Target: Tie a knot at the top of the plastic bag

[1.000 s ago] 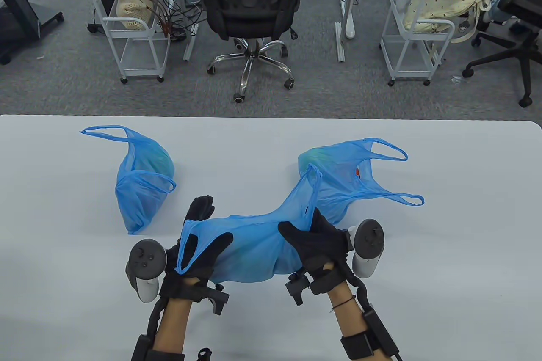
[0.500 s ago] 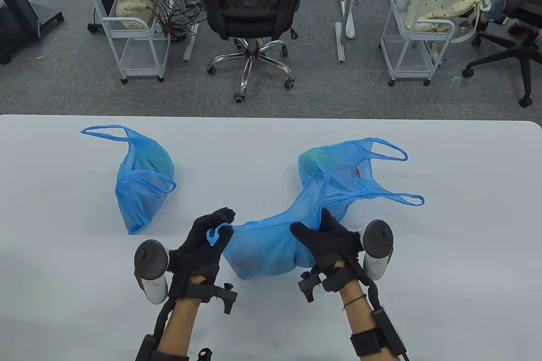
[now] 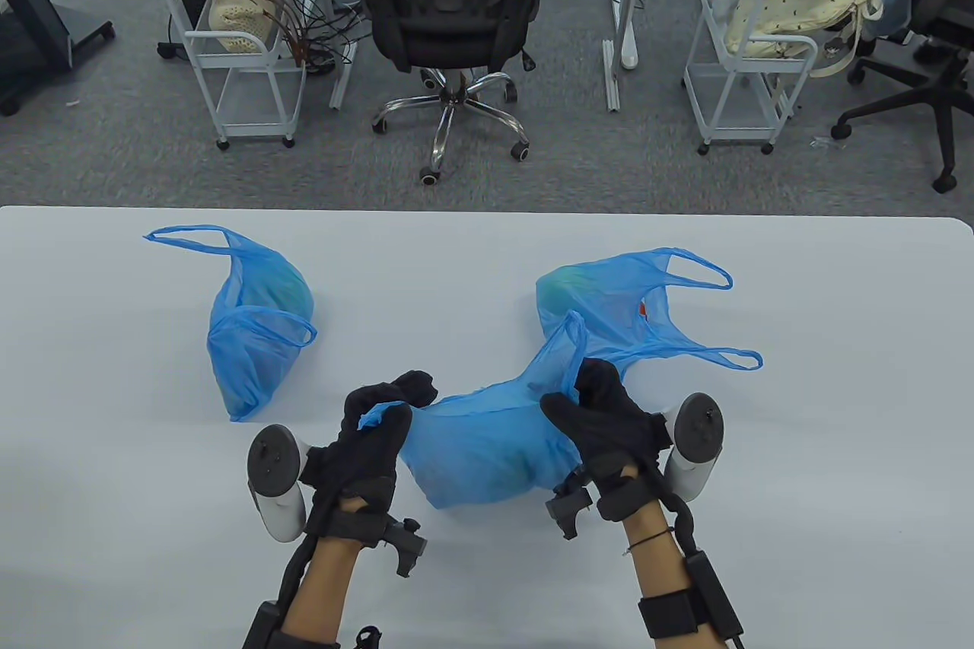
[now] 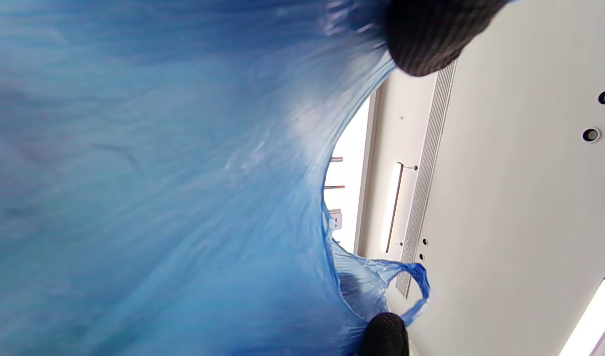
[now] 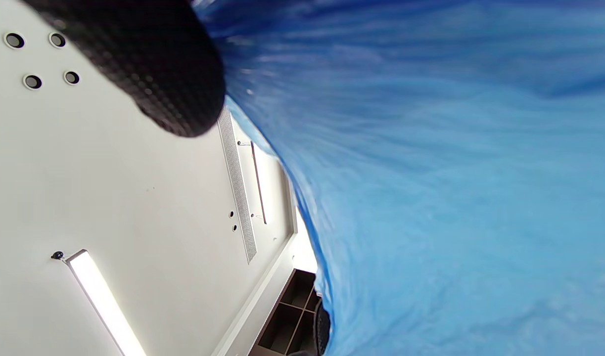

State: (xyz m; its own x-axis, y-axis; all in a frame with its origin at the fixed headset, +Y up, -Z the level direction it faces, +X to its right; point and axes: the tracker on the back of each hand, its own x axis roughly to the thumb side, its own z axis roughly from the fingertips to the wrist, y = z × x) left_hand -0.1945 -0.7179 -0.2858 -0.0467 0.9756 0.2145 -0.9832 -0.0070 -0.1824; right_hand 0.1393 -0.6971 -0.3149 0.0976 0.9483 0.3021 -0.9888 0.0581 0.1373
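Near the front edge of the white table (image 3: 114,451), a filled blue plastic bag (image 3: 479,459) lying between the two gloved hands, touching both. Left hand (image 3: 369,436) at the bag's left end, fingers curled around a bunched handle (image 3: 378,417) and gripping it, a small blue fold poking out between thumb and fingers. Right hand (image 3: 601,424) at the bag's right end, pinching the base of the other handle (image 3: 563,356), which stands up and leans away toward the far side. Bag body sagging on the table just below and between the two wrists. In the left wrist view, blue plastic (image 4: 159,198) filling most of the frame, with one dark fingertip (image 4: 426,34) at the top and another at the bottom edge beside a small handle loop (image 4: 416,282). In the right wrist view, likewise mostly blue film (image 5: 455,198), a gloved finger (image 5: 154,74) pressed against its edge. Two more blue bags farther back: one (image 3: 255,329) well to the left, one (image 3: 616,314) just behind the right hand, both with loose, untied handles.
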